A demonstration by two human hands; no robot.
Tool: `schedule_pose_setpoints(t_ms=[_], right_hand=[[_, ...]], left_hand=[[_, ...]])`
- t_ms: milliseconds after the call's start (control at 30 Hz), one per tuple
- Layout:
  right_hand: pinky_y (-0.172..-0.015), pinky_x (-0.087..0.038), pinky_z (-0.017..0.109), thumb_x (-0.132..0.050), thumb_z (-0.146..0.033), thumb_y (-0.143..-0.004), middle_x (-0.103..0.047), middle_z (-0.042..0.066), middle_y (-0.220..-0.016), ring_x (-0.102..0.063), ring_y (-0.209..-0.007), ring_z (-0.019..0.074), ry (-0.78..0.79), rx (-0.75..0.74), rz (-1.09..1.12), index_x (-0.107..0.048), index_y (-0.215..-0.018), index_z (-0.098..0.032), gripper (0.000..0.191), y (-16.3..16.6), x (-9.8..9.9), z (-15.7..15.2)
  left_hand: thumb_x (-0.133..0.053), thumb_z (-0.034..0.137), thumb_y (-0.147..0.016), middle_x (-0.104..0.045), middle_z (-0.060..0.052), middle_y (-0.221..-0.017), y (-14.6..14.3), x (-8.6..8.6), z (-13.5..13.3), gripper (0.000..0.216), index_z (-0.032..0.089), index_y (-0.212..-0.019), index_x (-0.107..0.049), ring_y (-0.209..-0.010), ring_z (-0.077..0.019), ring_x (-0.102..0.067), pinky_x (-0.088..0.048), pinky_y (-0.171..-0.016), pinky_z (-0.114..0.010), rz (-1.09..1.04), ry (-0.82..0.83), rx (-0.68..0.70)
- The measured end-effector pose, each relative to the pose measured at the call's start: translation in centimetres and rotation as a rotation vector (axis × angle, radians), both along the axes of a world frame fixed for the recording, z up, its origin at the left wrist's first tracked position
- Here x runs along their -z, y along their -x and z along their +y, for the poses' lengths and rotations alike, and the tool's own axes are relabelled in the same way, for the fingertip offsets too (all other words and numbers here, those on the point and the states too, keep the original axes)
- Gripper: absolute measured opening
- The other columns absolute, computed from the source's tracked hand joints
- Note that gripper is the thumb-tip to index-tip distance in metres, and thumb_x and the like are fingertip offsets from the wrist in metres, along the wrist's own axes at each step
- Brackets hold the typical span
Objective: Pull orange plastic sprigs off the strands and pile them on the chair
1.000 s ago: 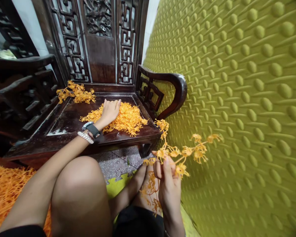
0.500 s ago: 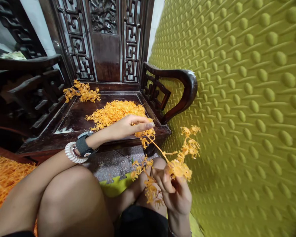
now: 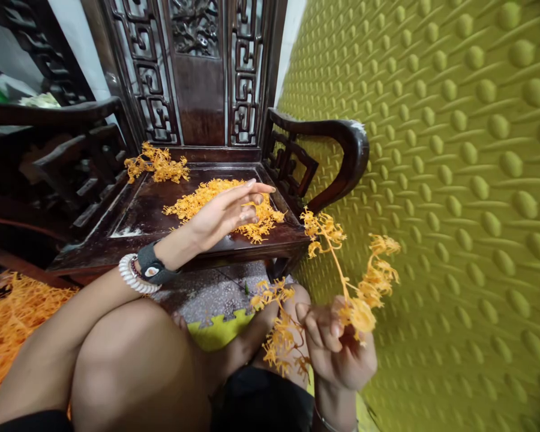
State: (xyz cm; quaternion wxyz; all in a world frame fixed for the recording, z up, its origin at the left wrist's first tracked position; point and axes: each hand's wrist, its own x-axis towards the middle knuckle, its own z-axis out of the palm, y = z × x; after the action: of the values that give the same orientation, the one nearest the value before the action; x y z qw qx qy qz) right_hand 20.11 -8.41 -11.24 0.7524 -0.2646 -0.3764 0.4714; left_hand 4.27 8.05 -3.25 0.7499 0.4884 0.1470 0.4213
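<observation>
In my right hand (image 3: 342, 342), fingers pinched together, is a branching orange plastic sprig (image 3: 335, 252) with curly flower-like tufts. Some of its branches rise above the hand; others hang to its left, over my leg. My left hand (image 3: 229, 210) hovers over the front of an orange pile of similar pieces (image 3: 198, 198), its fingers spread and holding nothing visible. The pile lies on the seat of a dark carved wooden chair (image 3: 135, 210). A separate orange bunch (image 3: 162, 165) rests at the back left of that seat.
The chair's curved armrest (image 3: 337, 144) stands at the right, beside a yellow-green bumpy foam mat (image 3: 454, 180) set upright like a wall. At lower left is a heap of orange strands (image 3: 18, 336). A yellow-green mat piece (image 3: 216, 333) lies on the speckled floor (image 3: 207, 294).
My left hand has come away from the sprig and lifted back over the pile, its fingers opening. My right hand, with the sprig, has shifted right.
</observation>
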Motion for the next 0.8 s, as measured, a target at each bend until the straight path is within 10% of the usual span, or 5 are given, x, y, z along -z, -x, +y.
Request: schedule_pose_setpoints(t_ms=[533, 800], right_hand=[[-0.056, -0.048, 0.028, -0.059, -0.044, -0.081, -0.019, -0.009, -0.037, -0.022, -0.035, 0.0064, -0.037, 0.026, -0.063, -0.071, -0.065, -0.025, 0.028, 0.5, 0.0, -0.2], [-0.06, -0.048, 0.03, -0.05, -0.043, -0.087, -0.039, -0.007, -0.046, -0.029, -0.043, 0.0094, -0.047, 0.075, -0.005, -0.064, -0.113, -0.031, 0.032, 2.3, -0.7, -0.3]], left_hand=[[-0.071, 0.008, -0.07, -0.058, -0.003, -0.109, 1.5, -1.3, -2.9, 0.05, 0.024, -0.117, -0.063, -0.077, -0.0073, -0.053, -0.051, -0.076, -0.018, -0.024, -0.216, 0.118], [-0.075, 0.013, -0.069, -0.059, -0.003, -0.108, 1.6, -1.9, -4.4, 0.057, 0.029, -0.121, -0.059, -0.068, -0.0075, -0.053, -0.052, -0.07, -0.023, 0.035, -0.447, 0.1]])
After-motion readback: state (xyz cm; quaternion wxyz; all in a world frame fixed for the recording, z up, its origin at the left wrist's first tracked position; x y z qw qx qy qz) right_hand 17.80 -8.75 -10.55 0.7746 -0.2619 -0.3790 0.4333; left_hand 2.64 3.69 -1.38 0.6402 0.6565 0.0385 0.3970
